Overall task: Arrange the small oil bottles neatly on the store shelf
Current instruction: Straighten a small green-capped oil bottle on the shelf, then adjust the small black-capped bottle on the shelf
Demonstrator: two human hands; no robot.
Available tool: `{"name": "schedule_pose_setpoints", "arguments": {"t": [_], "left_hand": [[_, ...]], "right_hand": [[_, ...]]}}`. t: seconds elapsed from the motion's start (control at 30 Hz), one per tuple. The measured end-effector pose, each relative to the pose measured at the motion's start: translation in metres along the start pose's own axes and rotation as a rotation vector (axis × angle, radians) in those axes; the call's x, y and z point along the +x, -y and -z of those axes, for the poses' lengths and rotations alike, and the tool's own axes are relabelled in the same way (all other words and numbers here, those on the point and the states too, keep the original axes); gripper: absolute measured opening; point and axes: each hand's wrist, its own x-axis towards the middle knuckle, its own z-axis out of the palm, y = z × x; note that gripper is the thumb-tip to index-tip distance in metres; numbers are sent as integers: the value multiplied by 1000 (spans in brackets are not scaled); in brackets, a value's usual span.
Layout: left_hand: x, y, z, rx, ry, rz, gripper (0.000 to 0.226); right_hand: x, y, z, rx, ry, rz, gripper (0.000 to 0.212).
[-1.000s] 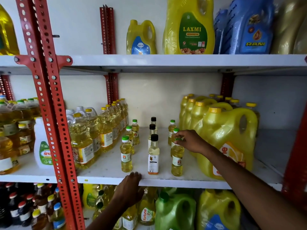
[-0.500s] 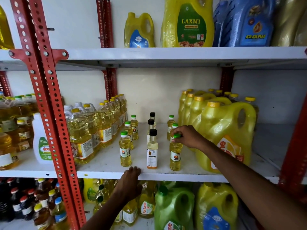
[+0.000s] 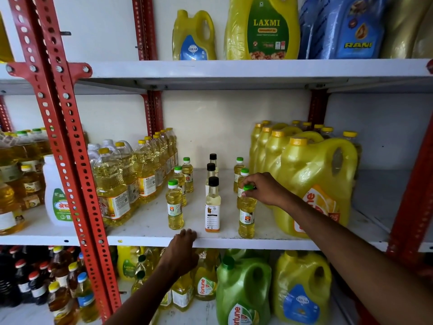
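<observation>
Small oil bottles stand in three rows on the white middle shelf [image 3: 150, 228]. The left row has green caps, with its front bottle [image 3: 174, 205] nearest the edge. The middle row has black caps, led by a pale bottle [image 3: 212, 205]. In the right row, my right hand [image 3: 264, 188] grips the green cap of the front bottle [image 3: 246, 216], which stands upright on the shelf. Two more green-capped bottles stand behind it. My left hand [image 3: 181, 252] rests on the shelf's front edge, holding no bottle.
Large clear oil bottles [image 3: 112, 186] crowd the left of the small rows. Big yellow jugs [image 3: 314, 184] stand tight on the right. A red perforated upright [image 3: 68, 137] crosses the left. More jugs fill the shelves above and below.
The right front bottle has stayed in my right hand and sits a little nearer the shelf's front edge. My left hand keeps its place on the edge.
</observation>
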Motion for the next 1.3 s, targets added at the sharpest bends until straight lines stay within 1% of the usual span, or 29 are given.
{"name": "schedule_pose_setpoints", "arguments": {"t": [0.17, 0.23, 0.33, 0.4, 0.47, 0.5, 0.6, 0.67, 0.73, 0.87, 1.1, 1.17, 1.23, 1.3], "left_hand": [[-1, 3, 0, 2, 5, -18, 70], [-3, 7, 1, 21, 7, -35, 72], [-6, 15, 1, 28, -7, -49, 73], [-9, 18, -1, 23, -8, -47, 74], [-11, 19, -4, 27, -3, -44, 76], [-11, 17, -5, 30, 3, -43, 78], [-12, 15, -7, 29, 27, -36, 82], [-14, 16, -8, 16, 30, -31, 84], [-14, 16, -9, -3, 33, -28, 86], [-11, 15, -8, -34, 43, -25, 91], [-11, 18, -7, -23, 49, -48, 89], [-11, 18, -7, -22, 45, -52, 89], [-12, 18, -7, -21, 42, -56, 90], [-13, 17, -6, -22, 41, -60, 89]], "right_hand": [[-2, 0, 1, -2, 17, -20, 33], [-1, 0, 1, -17, 36, -32, 37], [0, 3, 2, -69, 42, -70, 55], [2, 10, 0, -153, -42, -56, 63], [9, 23, -7, -163, -117, 24, 61], [14, 31, -12, -140, -114, 73, 60], [31, 52, -24, -114, 33, 158, 56], [43, 60, -29, -102, 137, 141, 50], [51, 63, -31, -78, 179, 104, 43], [59, 67, -34, -27, 152, 69, 36], [58, 76, -47, 6, 10, 37, 30], [58, 78, -48, 0, 10, 20, 36], [58, 79, -48, -4, 32, 7, 47], [58, 81, -48, -7, 47, 7, 48]]}}
